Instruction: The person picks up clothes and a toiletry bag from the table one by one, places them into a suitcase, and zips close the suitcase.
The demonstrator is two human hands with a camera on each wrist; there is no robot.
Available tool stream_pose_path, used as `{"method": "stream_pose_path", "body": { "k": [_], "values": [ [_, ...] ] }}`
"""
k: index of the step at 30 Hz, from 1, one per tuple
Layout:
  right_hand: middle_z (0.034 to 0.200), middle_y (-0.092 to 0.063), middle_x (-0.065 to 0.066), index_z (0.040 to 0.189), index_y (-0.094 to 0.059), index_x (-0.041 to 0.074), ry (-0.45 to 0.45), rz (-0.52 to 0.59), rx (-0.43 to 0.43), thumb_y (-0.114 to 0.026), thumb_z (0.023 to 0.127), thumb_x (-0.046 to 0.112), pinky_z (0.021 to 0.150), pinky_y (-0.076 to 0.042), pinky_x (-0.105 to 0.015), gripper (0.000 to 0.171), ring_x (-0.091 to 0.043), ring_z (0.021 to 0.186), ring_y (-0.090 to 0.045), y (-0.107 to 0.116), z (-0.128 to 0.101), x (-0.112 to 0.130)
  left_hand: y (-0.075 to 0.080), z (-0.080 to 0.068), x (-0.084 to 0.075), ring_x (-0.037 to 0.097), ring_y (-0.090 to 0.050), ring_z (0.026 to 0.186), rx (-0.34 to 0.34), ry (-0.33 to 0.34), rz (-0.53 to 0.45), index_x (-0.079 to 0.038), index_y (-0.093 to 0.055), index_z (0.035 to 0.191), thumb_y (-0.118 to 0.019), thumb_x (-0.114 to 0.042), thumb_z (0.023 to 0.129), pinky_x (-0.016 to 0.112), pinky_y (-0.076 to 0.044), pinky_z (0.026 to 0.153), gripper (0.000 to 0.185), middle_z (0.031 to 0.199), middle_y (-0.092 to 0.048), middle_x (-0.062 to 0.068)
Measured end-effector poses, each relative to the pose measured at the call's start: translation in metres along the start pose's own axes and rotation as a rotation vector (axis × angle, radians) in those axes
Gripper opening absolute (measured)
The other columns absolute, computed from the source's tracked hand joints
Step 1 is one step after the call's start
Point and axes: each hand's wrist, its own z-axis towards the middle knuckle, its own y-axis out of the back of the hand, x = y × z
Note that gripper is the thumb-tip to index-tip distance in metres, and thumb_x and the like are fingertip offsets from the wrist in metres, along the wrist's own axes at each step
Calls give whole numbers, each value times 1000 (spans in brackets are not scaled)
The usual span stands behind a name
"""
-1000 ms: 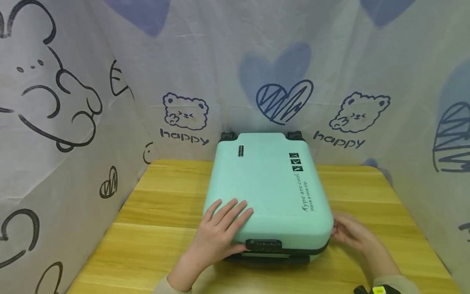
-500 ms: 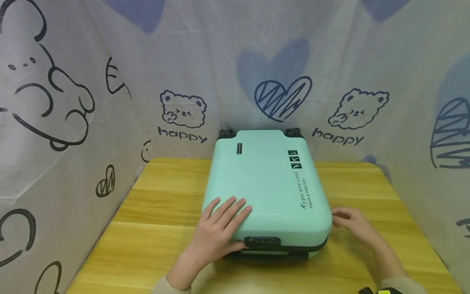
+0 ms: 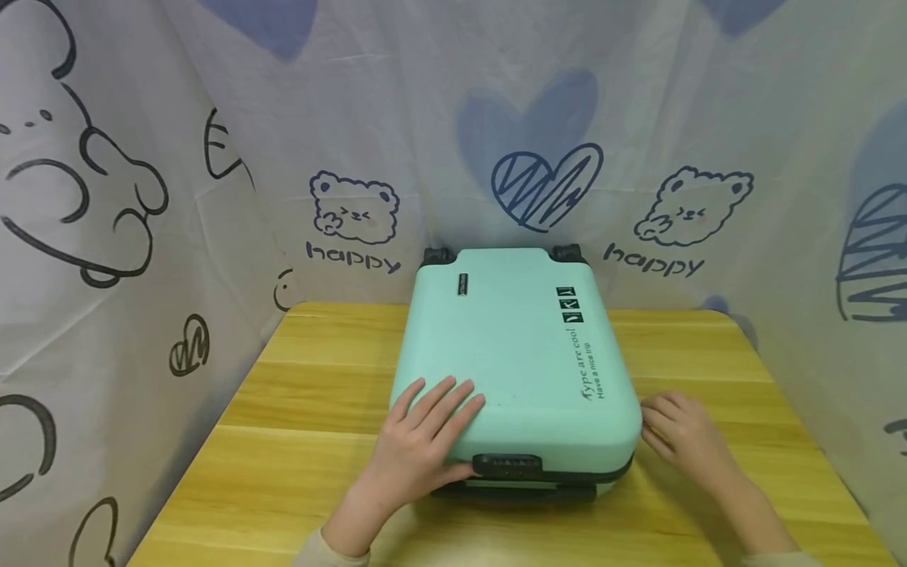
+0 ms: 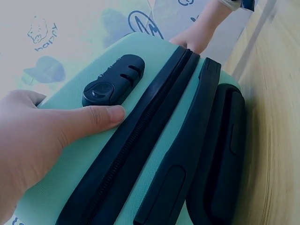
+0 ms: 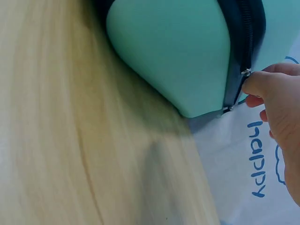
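we see one left hand point(image 3: 418, 449) lying flat on the near left corner of the case point(image 3: 510, 370), its fingers point(image 3: 442, 405) straight and spread on the lid, the thumb pressed against the front edge just beside the lock point(image 3: 508, 465). it grips nothing.

the case is one mint green hard shell, lying flat in the middle of the bench point(image 3: 312, 441) with its far end against the curtain point(image 3: 177, 157). it has rounded corners, a dark zip band point(image 4: 140, 136) running round its side, one black lock on the near edge and one dark handle point(image 3: 516, 492) below it. two black wheels point(image 3: 437, 255) show at the far end. dark print runs along the lid's right side, with three small dark marks above it.

one right hand point(image 3: 683, 437) sits at the case's near right corner, its fingers point(image 5: 260, 84) curled and pinching the zip pull point(image 5: 245, 72) on the band.
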Motion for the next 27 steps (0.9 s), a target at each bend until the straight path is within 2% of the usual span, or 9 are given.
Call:
{"method": "stream_pose_path", "body": {
  "k": [5,14,27],
  "values": [
    [86,-70,-4,86,-72,7,48,7,-24,-38,105,38,71,-43,-43,50,-27,84,-59,1,-3,2,0,-1,0,25,-56,128,-17,-2,16,-13,-54,139,-84,-71,45,49,-45,103,115,139,-58,5],
    [85,-70,-1,86,-73,10,91,36,-30,-42,105,33,72,-37,-37,43,-24,83,-58,9,-6,10,4,2,4,25,-58,125,-37,-5,26,-13,-56,137,-84,-73,41,49,-46,101,116,136,-61,4],
    [84,-71,2,84,-74,14,162,36,-12,-41,105,32,73,-41,-35,43,-22,82,-61,29,-9,25,1,4,8,25,-59,124,-42,14,12,-12,-57,137,-85,-71,42,50,-45,102,115,134,-63,4]
  ]
}}
